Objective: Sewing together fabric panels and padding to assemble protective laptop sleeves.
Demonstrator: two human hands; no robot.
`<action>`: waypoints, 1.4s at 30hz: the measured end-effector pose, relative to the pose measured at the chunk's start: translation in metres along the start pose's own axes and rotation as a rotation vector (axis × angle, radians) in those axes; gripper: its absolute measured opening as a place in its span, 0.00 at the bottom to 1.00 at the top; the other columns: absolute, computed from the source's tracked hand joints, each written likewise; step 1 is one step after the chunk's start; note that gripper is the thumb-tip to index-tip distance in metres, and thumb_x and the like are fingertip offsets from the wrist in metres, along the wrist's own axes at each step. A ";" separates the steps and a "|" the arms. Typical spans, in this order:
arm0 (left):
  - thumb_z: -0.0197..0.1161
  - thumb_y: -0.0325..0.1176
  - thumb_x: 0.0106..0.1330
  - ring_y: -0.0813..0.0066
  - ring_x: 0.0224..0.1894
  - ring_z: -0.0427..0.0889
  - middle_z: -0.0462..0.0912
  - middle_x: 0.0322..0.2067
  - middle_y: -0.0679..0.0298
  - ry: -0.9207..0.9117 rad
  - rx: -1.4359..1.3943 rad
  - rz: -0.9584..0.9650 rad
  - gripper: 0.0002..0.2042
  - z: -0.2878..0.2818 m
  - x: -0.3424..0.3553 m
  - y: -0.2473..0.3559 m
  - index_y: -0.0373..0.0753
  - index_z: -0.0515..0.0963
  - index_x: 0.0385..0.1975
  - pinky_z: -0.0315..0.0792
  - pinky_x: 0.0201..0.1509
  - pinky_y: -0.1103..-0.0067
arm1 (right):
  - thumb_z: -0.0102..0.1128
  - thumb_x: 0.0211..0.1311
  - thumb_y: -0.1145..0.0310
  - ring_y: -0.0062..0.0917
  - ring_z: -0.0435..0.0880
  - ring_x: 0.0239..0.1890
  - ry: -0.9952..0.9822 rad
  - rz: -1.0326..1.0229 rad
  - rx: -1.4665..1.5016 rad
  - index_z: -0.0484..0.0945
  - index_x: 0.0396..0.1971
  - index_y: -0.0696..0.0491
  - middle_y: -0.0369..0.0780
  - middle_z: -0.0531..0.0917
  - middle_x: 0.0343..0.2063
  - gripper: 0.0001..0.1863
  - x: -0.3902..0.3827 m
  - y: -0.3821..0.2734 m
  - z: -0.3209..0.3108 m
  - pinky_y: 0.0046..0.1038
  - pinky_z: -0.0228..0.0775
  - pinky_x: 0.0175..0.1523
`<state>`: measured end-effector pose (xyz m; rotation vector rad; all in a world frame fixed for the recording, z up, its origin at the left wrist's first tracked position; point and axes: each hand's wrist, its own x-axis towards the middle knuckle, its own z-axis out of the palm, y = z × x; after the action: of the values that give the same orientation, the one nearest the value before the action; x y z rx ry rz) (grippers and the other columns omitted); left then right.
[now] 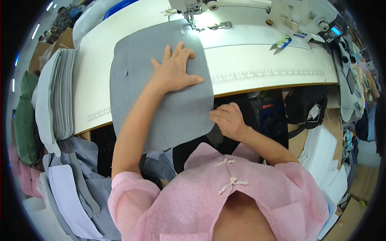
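The left hand (173, 73) is pressing the grey cloth (175, 116), fingers spread (smooth is best), while the right hand (230, 122) is pinching its edge.

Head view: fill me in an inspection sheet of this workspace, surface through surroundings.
Surface: white table, printed ruler near its front edge.
Work pieces: gray panel, overhanging the front edge; its far end is by the sewing machine's lit needle area.
Clutter: snips on the right; stacked gray pieces on the left.
Hands: left hand spread on the panel; right hand curled at its right edge, thumb hidden.
Cables: nothing clearly seen.
Surroundings: black bag right, green bundle left.
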<state>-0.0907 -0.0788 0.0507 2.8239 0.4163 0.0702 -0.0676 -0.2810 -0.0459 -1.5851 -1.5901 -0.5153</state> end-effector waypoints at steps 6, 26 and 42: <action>0.67 0.50 0.34 0.48 0.61 0.45 0.58 0.56 0.57 0.008 -0.006 0.003 0.31 0.001 0.013 -0.002 0.46 0.67 0.41 0.42 0.50 0.40 | 0.52 0.38 0.75 0.26 0.72 0.31 0.033 0.010 -0.038 0.75 0.23 0.55 0.36 0.77 0.28 0.07 0.008 0.005 -0.004 0.26 0.62 0.34; 0.60 0.28 0.39 0.59 0.47 0.68 0.71 0.40 0.55 0.251 -0.101 0.423 0.17 -0.001 -0.065 0.024 0.36 0.71 0.34 0.61 0.50 0.68 | 0.54 0.38 0.76 0.28 0.71 0.26 0.075 0.163 -0.016 0.73 0.19 0.51 0.34 0.74 0.17 0.04 0.064 0.031 -0.019 0.28 0.60 0.32; 0.54 0.23 0.45 0.66 0.40 0.73 0.76 0.35 0.63 0.455 0.062 0.630 0.11 0.012 -0.060 0.014 0.37 0.73 0.32 0.67 0.42 0.73 | 0.57 0.38 0.78 0.30 0.73 0.28 -0.025 0.174 0.069 0.75 0.23 0.54 0.36 0.78 0.24 0.08 0.067 0.030 -0.026 0.27 0.64 0.36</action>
<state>-0.1431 -0.1127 0.0425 2.8668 -0.4075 0.8433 -0.0237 -0.2549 0.0133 -1.6648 -1.4560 -0.3440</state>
